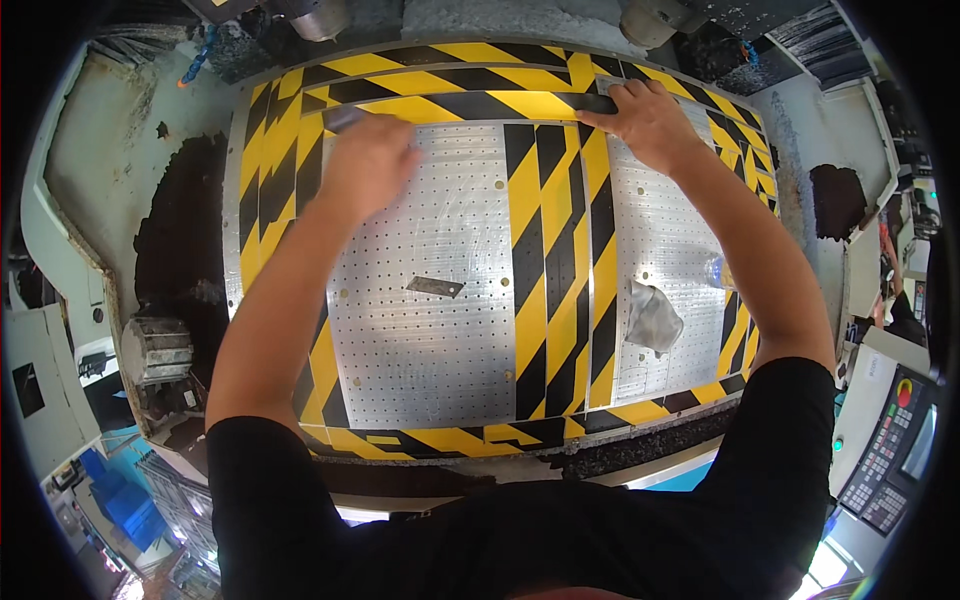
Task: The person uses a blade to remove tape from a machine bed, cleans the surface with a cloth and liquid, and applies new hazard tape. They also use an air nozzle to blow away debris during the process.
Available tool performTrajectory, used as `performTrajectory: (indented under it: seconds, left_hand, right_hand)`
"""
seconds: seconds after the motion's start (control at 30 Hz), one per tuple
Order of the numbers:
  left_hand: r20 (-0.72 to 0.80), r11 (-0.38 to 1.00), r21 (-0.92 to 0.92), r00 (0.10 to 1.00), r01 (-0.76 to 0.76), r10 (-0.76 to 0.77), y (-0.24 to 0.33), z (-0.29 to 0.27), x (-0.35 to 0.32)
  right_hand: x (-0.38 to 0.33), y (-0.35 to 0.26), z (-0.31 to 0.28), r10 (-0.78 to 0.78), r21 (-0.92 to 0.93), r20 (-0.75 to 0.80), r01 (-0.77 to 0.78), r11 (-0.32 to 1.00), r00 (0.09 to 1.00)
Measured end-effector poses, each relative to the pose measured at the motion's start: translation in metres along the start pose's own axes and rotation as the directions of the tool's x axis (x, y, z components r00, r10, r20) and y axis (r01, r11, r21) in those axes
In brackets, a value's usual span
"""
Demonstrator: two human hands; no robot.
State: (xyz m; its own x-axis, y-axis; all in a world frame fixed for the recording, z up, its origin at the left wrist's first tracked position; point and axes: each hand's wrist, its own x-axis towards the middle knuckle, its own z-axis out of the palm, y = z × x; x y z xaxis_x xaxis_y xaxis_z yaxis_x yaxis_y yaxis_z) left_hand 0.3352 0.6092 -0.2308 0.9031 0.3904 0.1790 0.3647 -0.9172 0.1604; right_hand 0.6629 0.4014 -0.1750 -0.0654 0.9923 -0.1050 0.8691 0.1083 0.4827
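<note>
A perforated metal plate [420,370] lies before me, bordered and divided by yellow-and-black striped tape [525,260]. At the far side, my right hand [648,122] pinches the dark right end of a striped tape strip [470,106] between thumb and fingers. My left hand [372,165] is over the strip's left end, smeared by motion; its fingers are hard to make out. A greyish patch [343,119] shows beside it, too blurred to name. A small flat metal piece with a hole [436,287] rests on the left panel.
A crumpled grey cloth [655,318] lies on the right panel. A clear, rounded object [716,270] sits near my right forearm, partly hidden. Machine heads [320,18] hang at the back. A control panel [890,450] stands at right, a metal cylinder [158,350] at left.
</note>
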Motion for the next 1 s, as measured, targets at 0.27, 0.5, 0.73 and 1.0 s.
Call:
performTrajectory:
  seconds: [0.27,0.5,0.73,1.0]
  left_hand:
    - [0.160,0.996,-0.041,0.983,-0.085,0.090,0.063,0.027,0.024]
    - [0.194,0.996,0.036,0.979,-0.077,0.069,0.087,0.033,0.044]
    - [0.187,0.991,0.004,0.974,-0.130,0.127,0.114,0.049,0.070]
    - [0.153,0.981,0.006,0.970,-0.191,0.188,0.154,0.065,0.123]
  right_hand:
    - [0.001,-0.003,-0.008,0.000,-0.068,0.051,0.004,0.998,0.999]
    - [-0.002,-0.001,0.002,-0.017,-0.097,-0.006,0.016,0.995,1.000]
    - [-0.001,-0.003,0.001,-0.015,-0.027,0.015,0.015,1.000,1.000]
    - [0.005,0.015,0.006,-0.044,0.077,-0.005,0.045,0.996,0.999]
